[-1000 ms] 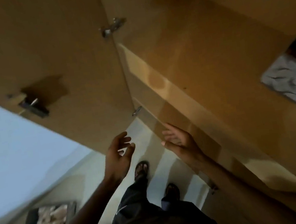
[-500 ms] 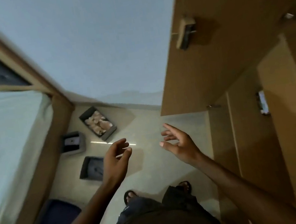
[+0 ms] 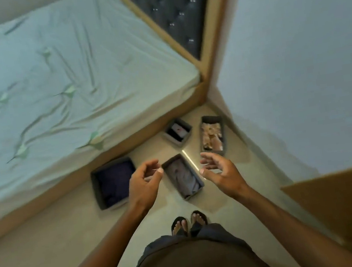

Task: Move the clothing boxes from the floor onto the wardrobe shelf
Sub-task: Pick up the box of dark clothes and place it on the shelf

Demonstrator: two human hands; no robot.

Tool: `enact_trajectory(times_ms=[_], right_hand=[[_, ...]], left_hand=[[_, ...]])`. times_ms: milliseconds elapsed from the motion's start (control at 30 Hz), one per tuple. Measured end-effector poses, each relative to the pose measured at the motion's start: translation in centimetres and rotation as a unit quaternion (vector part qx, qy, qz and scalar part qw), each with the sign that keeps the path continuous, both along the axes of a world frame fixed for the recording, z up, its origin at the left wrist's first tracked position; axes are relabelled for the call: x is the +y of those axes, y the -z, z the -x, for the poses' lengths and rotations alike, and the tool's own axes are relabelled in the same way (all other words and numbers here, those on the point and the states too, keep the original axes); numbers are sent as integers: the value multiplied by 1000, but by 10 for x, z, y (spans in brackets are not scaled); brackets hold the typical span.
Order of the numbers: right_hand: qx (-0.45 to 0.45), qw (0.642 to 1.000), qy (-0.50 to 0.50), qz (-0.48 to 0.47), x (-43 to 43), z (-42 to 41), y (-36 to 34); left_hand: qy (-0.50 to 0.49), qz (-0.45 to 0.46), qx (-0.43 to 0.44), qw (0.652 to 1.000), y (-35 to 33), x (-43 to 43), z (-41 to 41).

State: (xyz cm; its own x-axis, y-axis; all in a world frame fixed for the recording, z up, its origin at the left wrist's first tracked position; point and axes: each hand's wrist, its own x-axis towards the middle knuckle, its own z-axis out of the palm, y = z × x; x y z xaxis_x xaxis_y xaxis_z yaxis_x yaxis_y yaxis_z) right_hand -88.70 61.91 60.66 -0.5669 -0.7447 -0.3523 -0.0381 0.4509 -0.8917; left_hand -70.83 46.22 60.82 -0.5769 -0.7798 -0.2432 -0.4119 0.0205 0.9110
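1. Boxes wait on the floor (image 3: pixel 50 248) between the bed (image 3: pixel 49 83) and the wall (image 3: pixel 298 69): four are in view, none yet on the wardrobe shelf, which is out of view.
2. The grey box (image 3: pixel 183 176) with pale folded cloth lies nearest the feet, directly between the two hands as seen from above, so it is probably the one to be lifted next.
3. The dark box (image 3: pixel 114 182) sits just left of it near the bed's edge; the small box (image 3: pixel 177 132) and the box of light cloth (image 3: pixel 212 135) lie farther off, near the wall.
4. The left hand (image 3: pixel 142 185) has its grip apart, fingers curled, holding nothing.
5. The right hand (image 3: pixel 219 172) is likewise spread and empty. Palms face each other, likely so each can take one long side of the grey box.
6. Both hands appear well above the floor; a bend down seems needed first.
7. A brown panel (image 3: pixel 346 210), perhaps the wardrobe door, stands at the right.
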Motion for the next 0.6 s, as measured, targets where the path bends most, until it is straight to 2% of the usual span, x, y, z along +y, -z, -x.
enact_trajectory(times_ms=[167,333,433,600], right_hand=[[-9,987,-159,9,-95,-13,8],[-38,967,-252,9,-161,-41,19],[-42,953,-301,5,-195,-65,27],[-29,937,-349,-8,-244,-97,41]], left_hand=[[-177,-3,-18,984,3,-24,-67],[-296,-27,-31,954,6,-38,-113],[-347,-33,-46,936,7,-49,-136],[-373,-47,-62,924,20,-86,-162]])
